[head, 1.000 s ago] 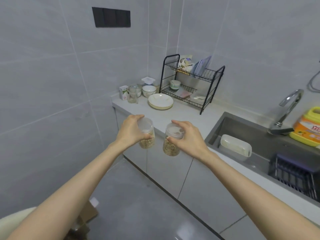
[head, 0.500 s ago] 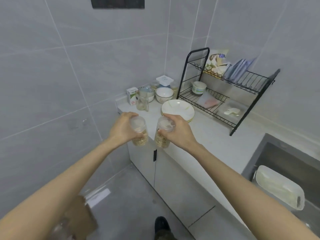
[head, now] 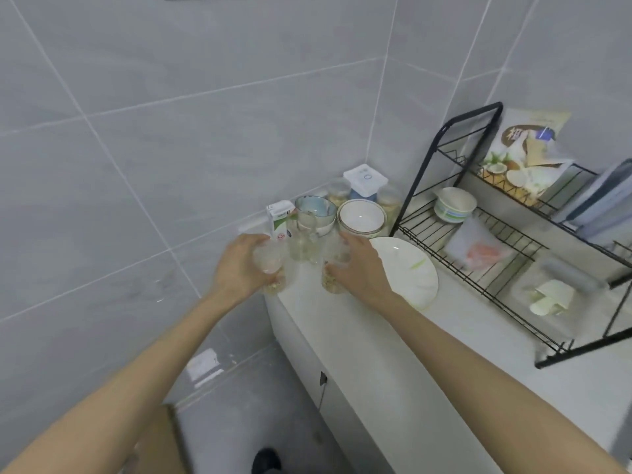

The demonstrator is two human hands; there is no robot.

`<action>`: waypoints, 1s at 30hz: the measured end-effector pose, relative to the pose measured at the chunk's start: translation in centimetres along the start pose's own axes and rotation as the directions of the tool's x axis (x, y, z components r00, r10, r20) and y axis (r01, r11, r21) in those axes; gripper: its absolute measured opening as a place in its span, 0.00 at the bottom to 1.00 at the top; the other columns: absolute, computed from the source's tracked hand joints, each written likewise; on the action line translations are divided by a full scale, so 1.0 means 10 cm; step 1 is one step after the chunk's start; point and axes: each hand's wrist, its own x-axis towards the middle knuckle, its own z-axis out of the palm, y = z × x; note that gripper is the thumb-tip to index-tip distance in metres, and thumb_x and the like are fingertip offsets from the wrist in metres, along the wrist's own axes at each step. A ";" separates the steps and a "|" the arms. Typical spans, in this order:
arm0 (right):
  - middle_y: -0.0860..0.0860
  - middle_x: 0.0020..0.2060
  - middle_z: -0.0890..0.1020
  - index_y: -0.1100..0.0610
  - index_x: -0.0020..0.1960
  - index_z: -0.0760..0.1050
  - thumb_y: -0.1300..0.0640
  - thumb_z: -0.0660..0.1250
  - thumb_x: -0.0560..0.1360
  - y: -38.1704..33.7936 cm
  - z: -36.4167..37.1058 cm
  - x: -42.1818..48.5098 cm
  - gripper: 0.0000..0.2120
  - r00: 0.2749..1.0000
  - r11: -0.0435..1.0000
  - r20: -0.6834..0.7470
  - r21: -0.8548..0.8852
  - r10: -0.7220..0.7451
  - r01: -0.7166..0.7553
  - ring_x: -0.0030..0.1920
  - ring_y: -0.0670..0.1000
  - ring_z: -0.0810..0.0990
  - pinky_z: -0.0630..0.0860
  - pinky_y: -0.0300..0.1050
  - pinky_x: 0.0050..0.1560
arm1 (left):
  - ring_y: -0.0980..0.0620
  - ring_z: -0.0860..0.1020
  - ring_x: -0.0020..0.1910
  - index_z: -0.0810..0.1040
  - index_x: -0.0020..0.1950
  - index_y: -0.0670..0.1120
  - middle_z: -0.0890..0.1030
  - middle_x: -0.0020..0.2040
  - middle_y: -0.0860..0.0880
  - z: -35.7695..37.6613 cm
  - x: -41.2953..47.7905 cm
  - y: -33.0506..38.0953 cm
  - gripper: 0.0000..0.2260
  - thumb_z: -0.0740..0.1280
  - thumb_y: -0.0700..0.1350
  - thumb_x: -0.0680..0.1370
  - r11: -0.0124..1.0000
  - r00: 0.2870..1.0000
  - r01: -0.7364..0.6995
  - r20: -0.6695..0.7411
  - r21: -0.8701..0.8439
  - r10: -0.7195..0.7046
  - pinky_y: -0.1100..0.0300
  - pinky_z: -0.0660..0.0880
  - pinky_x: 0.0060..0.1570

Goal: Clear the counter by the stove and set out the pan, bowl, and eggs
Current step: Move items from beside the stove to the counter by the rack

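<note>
Two jars: left hand (head: 239,265) fingers clamped round left jar (head: 272,268), right hand (head: 359,268) fingers round right jar (head: 331,280), over counter (head: 393,340) corner.

We can't read the jar (head: 272,268) in the left hand (head: 239,265): motion blur smears it, and the fingers cover most of its side. Same for the jar (head: 331,280) under the right hand (head: 359,268); only its grain-filled base shows. Whether either base touches the counter (head: 393,336), we can't tell. The glass (head: 302,241) between the hands is blurred. Jars (head: 337,195) in the corner are mostly hidden behind the bowls (head: 360,217). The rack (head: 478,241) is cut off at the right edge. The carton (head: 281,222) print is too small to read.
</note>
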 end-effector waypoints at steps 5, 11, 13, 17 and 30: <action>0.57 0.60 0.74 0.61 0.66 0.69 0.59 0.71 0.70 0.20 0.26 0.60 0.27 0.999 0.999 -0.036 -0.041 0.007 -0.009 0.62 0.56 0.71 0.62 0.36 0.53 | 0.46 0.69 0.65 0.72 0.66 0.49 0.73 0.63 0.49 0.20 0.63 -0.22 0.34 0.79 0.46 0.62 1.000 0.998 0.010 0.068 0.018 -0.011 0.52 0.70 0.59; 0.59 0.62 0.72 0.60 0.72 0.64 0.58 0.73 0.70 0.38 0.55 1.07 0.33 0.999 0.997 -0.013 -0.077 0.029 -0.030 0.62 0.57 0.71 0.67 0.44 0.62 | 0.47 0.69 0.64 0.70 0.68 0.48 0.70 0.66 0.49 0.45 1.18 -0.43 0.35 0.79 0.48 0.64 0.998 0.979 -0.054 0.199 0.036 0.045 0.54 0.69 0.60; 0.59 0.63 0.71 0.61 0.73 0.63 0.59 0.72 0.70 0.46 0.65 1.22 0.34 0.999 0.995 -0.013 -0.095 0.029 -0.030 0.64 0.57 0.70 0.66 0.44 0.64 | 0.49 0.69 0.64 0.70 0.67 0.48 0.68 0.65 0.50 0.54 1.34 -0.54 0.33 0.78 0.47 0.65 0.998 0.973 -0.060 0.225 0.017 0.055 0.57 0.69 0.58; 0.59 0.65 0.70 0.62 0.72 0.64 0.59 0.72 0.71 0.53 0.69 1.28 0.33 1.000 0.991 0.005 -0.131 -0.018 0.018 0.66 0.58 0.70 0.67 0.46 0.66 | 0.49 0.69 0.63 0.70 0.66 0.48 0.69 0.64 0.50 0.57 1.43 -0.58 0.32 0.78 0.45 0.65 0.998 0.977 -0.058 0.204 0.007 0.055 0.50 0.72 0.59; 0.52 0.75 0.59 0.53 0.77 0.55 0.58 0.66 0.71 0.37 0.69 1.19 0.38 0.991 0.929 -0.072 -0.345 0.113 -0.131 0.69 0.59 0.58 0.59 0.51 0.70 | 0.46 0.64 0.62 0.65 0.71 0.58 0.67 0.64 0.49 0.48 1.45 -0.59 0.37 0.73 0.62 0.64 0.931 0.950 -0.302 0.144 0.204 0.277 0.54 0.66 0.59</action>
